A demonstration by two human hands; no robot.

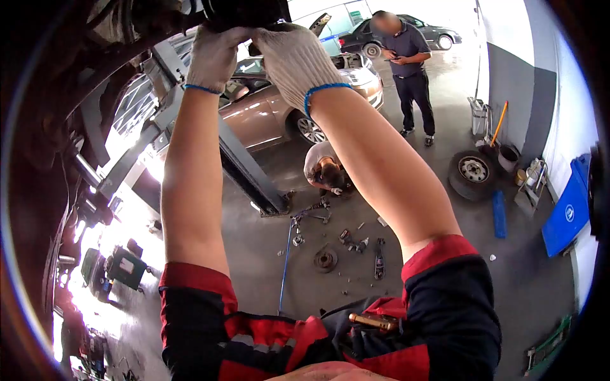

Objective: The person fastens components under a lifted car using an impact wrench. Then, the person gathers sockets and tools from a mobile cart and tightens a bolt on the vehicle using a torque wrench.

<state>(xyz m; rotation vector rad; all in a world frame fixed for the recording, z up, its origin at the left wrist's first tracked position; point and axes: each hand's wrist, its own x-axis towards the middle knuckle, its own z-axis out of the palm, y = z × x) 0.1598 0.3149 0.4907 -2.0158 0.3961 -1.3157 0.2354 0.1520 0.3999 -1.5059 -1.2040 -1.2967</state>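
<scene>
Both my hands are raised overhead, in white knit gloves with blue cuffs. My left hand (pixel 213 56) is closed at the lower edge of a dark rounded car part (pixel 244 13) beneath the raised vehicle. Close beside it, my right hand (pixel 295 60) is also closed against that part, back of the glove toward me. Most fingertips are hidden behind the gloves and in shadow. The part's exact kind is too dark to make out.
A grey lift post (pixel 244 168) stands ahead, with a brown car (pixel 254 117) beyond. One person (pixel 327 168) crouches by loose parts; another person (pixel 412 63) stands behind. A brake disc (pixel 325 259) lies on the floor. A wheel (pixel 473 174) and blue bin (pixel 569 209) are at right.
</scene>
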